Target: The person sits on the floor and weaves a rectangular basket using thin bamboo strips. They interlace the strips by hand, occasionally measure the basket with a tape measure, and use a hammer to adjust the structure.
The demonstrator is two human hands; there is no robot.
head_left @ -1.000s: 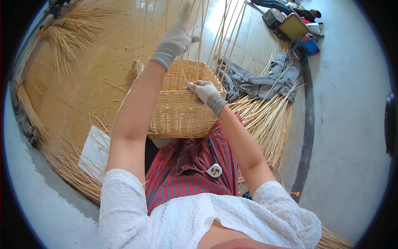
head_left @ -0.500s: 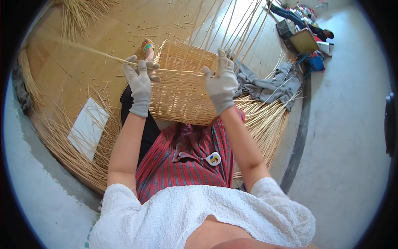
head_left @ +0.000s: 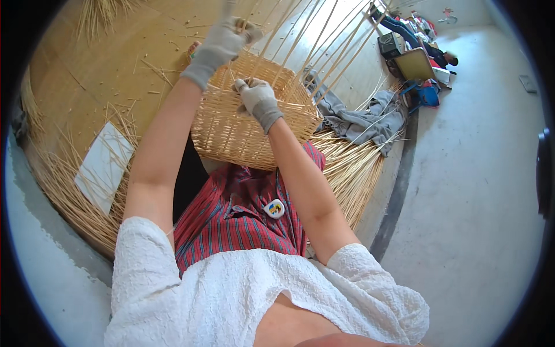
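Uprights [head_left: 351, 58] are hemming the basket [head_left: 231, 136]; your right hand [head_left: 256, 97] is pinching its near rim; your left hand [head_left: 222, 46]: grip unclear.

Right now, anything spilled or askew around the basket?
Some mess: short sticks lie scattered on the floor left of the basket, like dropped offcuts. A white board lies slanted there, long sticks strewn across it. The grey cloth is crumpled over a stick bundle. No damage shows on the basket.
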